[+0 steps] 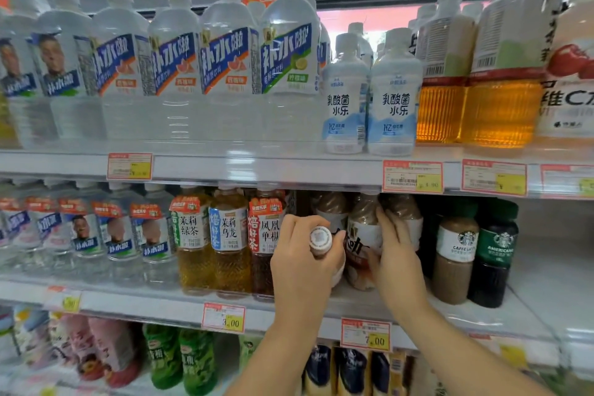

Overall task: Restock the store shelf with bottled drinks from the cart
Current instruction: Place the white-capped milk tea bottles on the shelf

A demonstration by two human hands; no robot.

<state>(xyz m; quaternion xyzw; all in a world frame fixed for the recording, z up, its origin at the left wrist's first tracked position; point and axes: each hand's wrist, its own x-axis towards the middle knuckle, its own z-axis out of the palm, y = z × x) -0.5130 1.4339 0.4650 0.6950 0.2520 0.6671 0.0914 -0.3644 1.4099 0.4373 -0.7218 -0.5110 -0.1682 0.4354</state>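
My left hand [302,263] clamps a full, heavy, slick coffee bottle [321,242] by its shoulder at the middle shelf [160,299] edge, while my right hand [393,254] grips the shelved bottle [363,234] just right.

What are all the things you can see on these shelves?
Big water bottles: six or so, clear with blue labels, top shelf left.
Small milky bottles: two in front, white and pale blue, top shelf middle.
Amber drink bottles: two, top shelf right.
Tea bottles: three, yellow to brown, middle shelf.
Brown drink bottles: several, middle shelf, behind the hands.
Coffee bottles: two, one tan, one dark green, middle shelf right.
Green bottles: two, bottom shelf.
Price tags: several, red and yellow, shelf edges.
Left hand: holds a white-capped bottle.
Right hand: touches a brown drink bottle.
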